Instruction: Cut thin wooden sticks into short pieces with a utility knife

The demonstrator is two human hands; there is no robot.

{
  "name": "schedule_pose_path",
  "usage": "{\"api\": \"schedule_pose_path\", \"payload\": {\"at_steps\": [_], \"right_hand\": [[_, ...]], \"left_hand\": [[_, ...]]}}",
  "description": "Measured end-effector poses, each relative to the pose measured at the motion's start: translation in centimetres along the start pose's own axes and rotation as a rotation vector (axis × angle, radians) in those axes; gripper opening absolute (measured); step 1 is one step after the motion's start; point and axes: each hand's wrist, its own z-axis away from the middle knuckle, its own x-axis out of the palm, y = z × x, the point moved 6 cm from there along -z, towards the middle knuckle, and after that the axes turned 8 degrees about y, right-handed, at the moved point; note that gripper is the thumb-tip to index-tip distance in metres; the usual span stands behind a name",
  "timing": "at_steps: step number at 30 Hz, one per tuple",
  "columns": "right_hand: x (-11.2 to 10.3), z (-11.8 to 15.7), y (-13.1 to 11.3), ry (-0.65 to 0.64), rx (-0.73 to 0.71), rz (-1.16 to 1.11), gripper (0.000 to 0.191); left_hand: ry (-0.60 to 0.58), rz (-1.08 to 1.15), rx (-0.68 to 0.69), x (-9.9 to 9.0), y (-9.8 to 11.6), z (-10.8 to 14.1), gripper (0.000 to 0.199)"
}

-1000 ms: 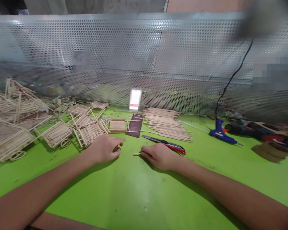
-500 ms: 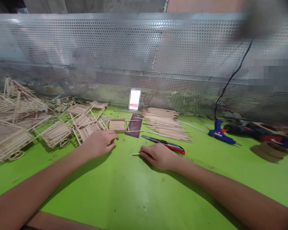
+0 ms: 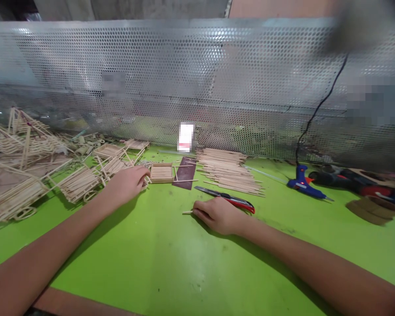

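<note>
My right hand (image 3: pixel 217 215) rests on the green table (image 3: pixel 184 263), fingers closed around a thin wooden stick (image 3: pixel 187 213) whose pale tip pokes out to the left. Just behind it lies a utility knife (image 3: pixel 228 198) with a red-and-black handle, blade out to the left. My left hand (image 3: pixel 127 184) is at the small stick-built carts (image 3: pixel 79 183), its fingertips drawn together by some small wooden bits; what they hold, if anything, is hidden. Right of those fingertips sits a shallow stick tray (image 3: pixel 161 172), with a dark brown plate (image 3: pixel 184 173) beside it.
A pile of thin sticks (image 3: pixel 228 171) lies behind the knife. At right are a blue glue gun (image 3: pixel 306 186) with a black cord and a roll of brown tape (image 3: pixel 371 210). Stick frames (image 3: pixel 23 136) crowd the far left. A perforated metal panel (image 3: pixel 184 79) closes off the back.
My left hand has moved left and slightly back, away from the tray's front to the small wooden bits, and its fingers have drawn together. My right hand stays put with the stick.
</note>
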Motion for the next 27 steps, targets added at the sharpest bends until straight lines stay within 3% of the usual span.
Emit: {"api": "schedule_pose_path", "payload": {"at_steps": [10,17,27], "right_hand": [[0.0,-0.1,0.0,-0.005,0.004,0.021,0.035],[0.1,-0.1,0.0,-0.012,0.000,0.019,0.035],[0.3,-0.1,0.1,-0.012,0.007,0.027,0.038]], "left_hand": [[-0.024,-0.122,-0.069,0.3,-2.0,-0.4,0.029],[-0.064,-0.114,-0.058,0.5,-1.7,-0.3,0.027],[-0.016,-0.176,-0.014,-0.3,-1.7,-0.4,0.029]]}}
